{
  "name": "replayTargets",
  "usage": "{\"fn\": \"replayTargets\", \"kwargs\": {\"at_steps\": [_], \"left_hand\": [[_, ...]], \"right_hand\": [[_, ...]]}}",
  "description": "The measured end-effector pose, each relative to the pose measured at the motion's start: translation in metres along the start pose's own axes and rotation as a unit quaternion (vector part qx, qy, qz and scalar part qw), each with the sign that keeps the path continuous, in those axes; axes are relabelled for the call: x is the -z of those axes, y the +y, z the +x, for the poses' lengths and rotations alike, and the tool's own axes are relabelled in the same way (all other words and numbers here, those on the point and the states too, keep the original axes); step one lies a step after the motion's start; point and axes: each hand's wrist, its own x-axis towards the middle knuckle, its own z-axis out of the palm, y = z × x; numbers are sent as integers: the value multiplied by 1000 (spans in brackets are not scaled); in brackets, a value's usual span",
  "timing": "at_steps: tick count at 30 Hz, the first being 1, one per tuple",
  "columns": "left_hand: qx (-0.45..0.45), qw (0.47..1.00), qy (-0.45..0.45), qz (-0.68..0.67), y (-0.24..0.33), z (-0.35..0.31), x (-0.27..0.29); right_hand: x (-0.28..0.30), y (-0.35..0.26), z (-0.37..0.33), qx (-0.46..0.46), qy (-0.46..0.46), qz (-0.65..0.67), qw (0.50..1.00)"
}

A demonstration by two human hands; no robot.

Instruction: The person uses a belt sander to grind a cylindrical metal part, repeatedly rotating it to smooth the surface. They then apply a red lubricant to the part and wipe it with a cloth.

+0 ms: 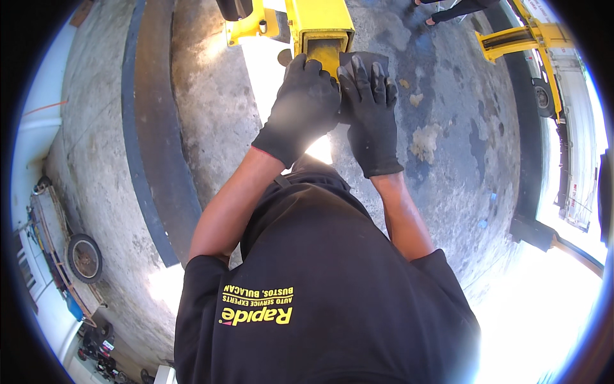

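Note:
Straight ahead, a yellow square steel beam [320, 19] shows its open end, with yellow metal visible inside. My left hand [306, 96], in a dark work glove, is at that opening. Its fingers are curled at the beam's lower edge, and what they grip is hidden. Close beside it, my right hand [369, 105] wears a matching glove, with its fingers stretched out over a thin dark flat piece [382, 59]. That piece lies against the beam's right side, and part of it also shows between my hands. I cannot tell what it is made of.
A long dark ramp-like strip [153, 128] runs along the floor at left. Beyond it are a spoked wheel [84, 258] and clutter. Another yellow frame [511, 41] stands at right. Part of a person [457, 9] shows at the top. Stains mark the concrete floor [448, 185].

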Motion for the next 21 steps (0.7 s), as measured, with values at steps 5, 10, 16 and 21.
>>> {"fn": "replayTargets", "kwargs": {"at_steps": [5,10,16,21], "left_hand": [[-8,1000,30,3,0,2,-6],[-5,999,29,-39,-1,3,-2],[-17,998,50,-27,-2,2,-7],[-9,999,-2,-49,0,5,5]], "right_hand": [[-1,-17,-36,-3,19,-11,1000],[1,5,3,34,21,-24,999],[17,-8,-25,48,10,-48,998],[22,-2,-30,46,-11,-27,999]]}}
